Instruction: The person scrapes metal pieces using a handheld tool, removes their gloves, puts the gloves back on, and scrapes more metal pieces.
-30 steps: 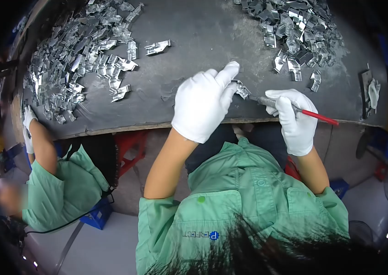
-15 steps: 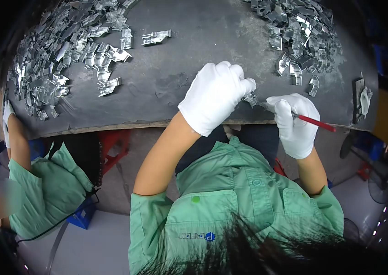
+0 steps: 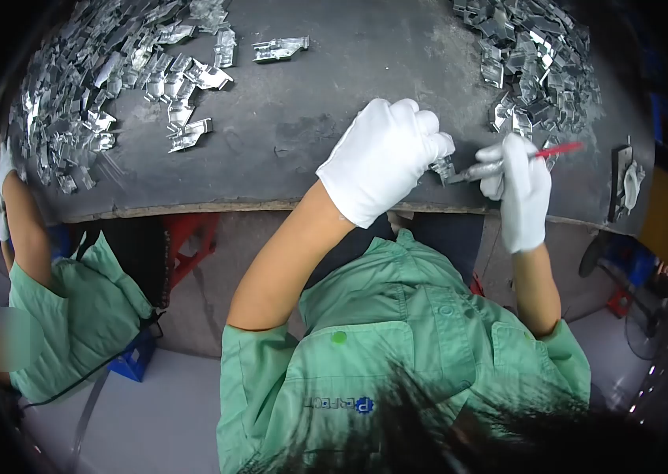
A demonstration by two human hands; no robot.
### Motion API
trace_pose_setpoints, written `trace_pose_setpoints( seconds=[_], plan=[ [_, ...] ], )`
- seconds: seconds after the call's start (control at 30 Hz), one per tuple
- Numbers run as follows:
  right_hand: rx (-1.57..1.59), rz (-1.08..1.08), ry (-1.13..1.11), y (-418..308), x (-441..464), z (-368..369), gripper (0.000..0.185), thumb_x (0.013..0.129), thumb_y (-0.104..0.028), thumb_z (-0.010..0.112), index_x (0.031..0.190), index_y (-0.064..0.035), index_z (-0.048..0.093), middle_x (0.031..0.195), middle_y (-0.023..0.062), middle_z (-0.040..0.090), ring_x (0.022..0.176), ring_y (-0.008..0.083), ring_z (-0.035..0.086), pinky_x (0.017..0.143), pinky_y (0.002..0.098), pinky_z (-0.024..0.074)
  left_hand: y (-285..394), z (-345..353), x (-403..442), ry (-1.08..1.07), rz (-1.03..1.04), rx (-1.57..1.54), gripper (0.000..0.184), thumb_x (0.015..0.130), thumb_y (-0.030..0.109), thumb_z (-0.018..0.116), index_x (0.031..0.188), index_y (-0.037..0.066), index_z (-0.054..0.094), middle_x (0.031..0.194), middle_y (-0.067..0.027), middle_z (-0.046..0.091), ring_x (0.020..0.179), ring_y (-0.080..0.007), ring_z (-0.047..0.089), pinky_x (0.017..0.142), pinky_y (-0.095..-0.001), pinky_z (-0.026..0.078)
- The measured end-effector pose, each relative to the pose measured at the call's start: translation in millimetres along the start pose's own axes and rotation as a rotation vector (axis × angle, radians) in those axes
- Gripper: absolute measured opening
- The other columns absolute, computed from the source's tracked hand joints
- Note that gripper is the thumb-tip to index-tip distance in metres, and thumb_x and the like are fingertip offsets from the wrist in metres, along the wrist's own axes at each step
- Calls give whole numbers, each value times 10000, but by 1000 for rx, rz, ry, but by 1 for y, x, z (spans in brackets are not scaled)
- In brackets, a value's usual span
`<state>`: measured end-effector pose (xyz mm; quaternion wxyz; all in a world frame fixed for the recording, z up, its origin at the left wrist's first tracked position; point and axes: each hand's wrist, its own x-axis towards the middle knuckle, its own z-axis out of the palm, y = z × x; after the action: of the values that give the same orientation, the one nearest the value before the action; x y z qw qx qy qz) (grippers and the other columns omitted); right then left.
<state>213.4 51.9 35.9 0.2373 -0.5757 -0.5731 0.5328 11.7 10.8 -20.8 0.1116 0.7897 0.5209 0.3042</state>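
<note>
the left hand [image 3: 385, 158], gloved, is closed with its fingertips pinching a small metal part [image 3: 444, 171] low over the near side of the dark table [image 3: 334, 87]. that piece sticks out toward the right hand [image 3: 525, 189], whose fingers are wrapped round a red-handled tool [image 3: 480, 171]. the tool lies roughly crosswise, tip pointing left at the part's near end; whether they touch, i can't tell. the right hand is nearer the loose pile [image 3: 543, 67].

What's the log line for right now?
left hand: holds small metal piece | right hand: holds red-handled tool, tip at piece | metal piles: on table
</note>
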Motion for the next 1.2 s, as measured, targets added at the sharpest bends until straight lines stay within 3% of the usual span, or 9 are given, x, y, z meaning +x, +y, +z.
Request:
trace_pose_setpoints(
  seconds=[0.13,0.3,0.53,0.67,0.7,0.87,1.0,1.13,1.2],
  plan=[
    [137,-223,171,-2,-22,1,242,1020,-187,555,881,-15,652,789,68,717,630,116,626,585,256,482,-2,-1,-2,59,26,-31,273,736,71,687,980,194,690,766,10,578,742,-225,579,610,-374,462],
    [-479,-757,-7,-7,-16,-2,46,889,-91,656,846,-76,657,730,53,679,615,231,629,590,342,500,-1,-3,-1,45,21,-26,274,754,69,676,996,197,695,767,17,575,749,-219,568,622,-365,439],
    [-852,-1041,56,-1,-21,11,32,893,-118,651,890,-93,671,716,38,607,633,204,585,588,320,470,-1,-1,-3,26,15,-13,293,761,68,672,1019,203,703,783,25,581,764,-215,567,639,-360,440],
    [39,37,56,-1,-8,4,310,1021,-276,565,909,-7,671,743,51,660,619,91,563,572,258,438,1,-4,-2,19,11,-29,324,747,50,680,1030,207,697,795,28,590,773,-214,570,646,-363,440],
    [199,1,7,16,-3,-5,409,1047,-351,523,908,4,670,765,70,686,587,86,545,566,241,429,1,-5,-1,28,19,-41,333,743,44,682,1032,208,694,797,29,592,773,-214,571,647,-364,440],
    [194,-200,124,11,-23,-1,276,1022,-233,581,908,0,673,762,83,706,645,114,631,603,256,484,0,-3,-2,22,22,-40,358,732,31,685,1041,212,686,813,28,601,766,-220,570,645,-371,441],
    [-302,-636,19,11,-16,-7,63,919,-113,662,896,-58,681,770,70,700,627,207,654,613,321,508,-4,-1,-2,20,26,-77,371,730,25,686,1049,216,683,806,23,608,749,-229,569,632,-376,447],
    [-584,-893,51,9,-12,1,134,941,-186,656,869,-73,667,741,74,698,583,179,605,586,311,476,-2,-2,-2,40,15,-60,345,735,20,684,1022,210,693,786,14,613,742,-231,575,626,-377,459],
    [-86,-266,35,4,-10,2,208,977,-221,622,866,-50,660,751,86,706,590,134,591,575,286,463,-3,1,-1,35,14,-70,324,735,18,685,1000,204,701,786,12,619,743,-231,578,631,-374,465]
  ],
)
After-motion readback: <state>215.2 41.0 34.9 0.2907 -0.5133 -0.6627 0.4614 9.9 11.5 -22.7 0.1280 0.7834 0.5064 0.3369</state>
